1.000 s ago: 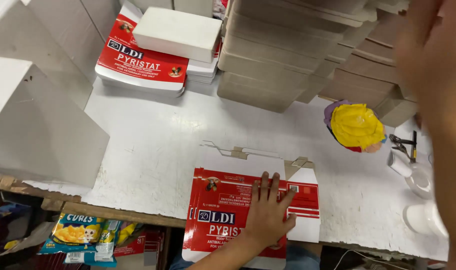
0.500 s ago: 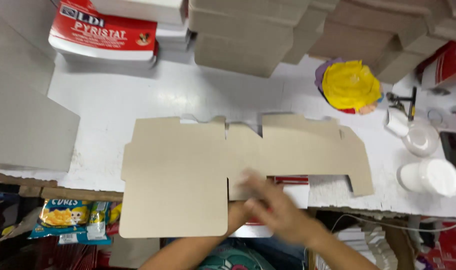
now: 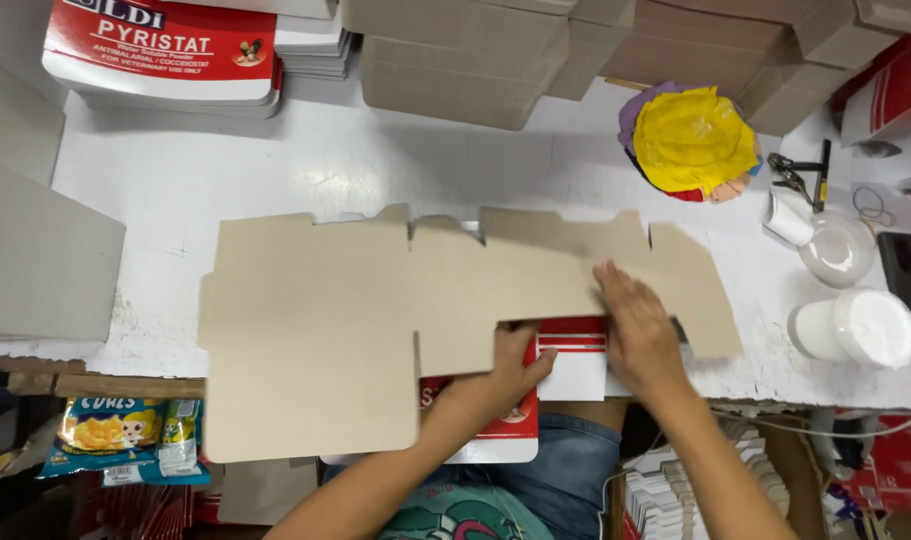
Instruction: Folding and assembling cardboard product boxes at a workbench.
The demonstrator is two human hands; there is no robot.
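Large flat die-cut carton blank [image 3: 376,310], plain brown-grey side up, lies spread across the white desk [image 3: 306,165]; its near-left panel overhangs the near edge. Beneath it, a second flat blank, printed red and white [image 3: 571,350], shows at the near edge, partly covered.

Left hand [image 3: 506,375] at the near edge of the brown blank: thumb on the red-and-white blank, fingers tucked under the brown board, out of sight. Grip closed on the brown blank's near edge.

Right hand [image 3: 636,330] palm-down, fingers spread and flat, pressing on the right part of the brown blank. Grip apart, clamping nothing.

Far left: stack of red-and-white printed flat cartons [image 3: 166,50]. Far middle: stacks of plain brown folded board [image 3: 466,55]. Far right: bundle of yellow and purple cloth [image 3: 691,140]. Right of it, black-handled scissors [image 3: 801,175], a shallow white dish [image 3: 836,250] and a white lidded tub [image 3: 856,328] near the right edge. Near left, below desk level: snack packet in blue and yellow [image 3: 126,440].
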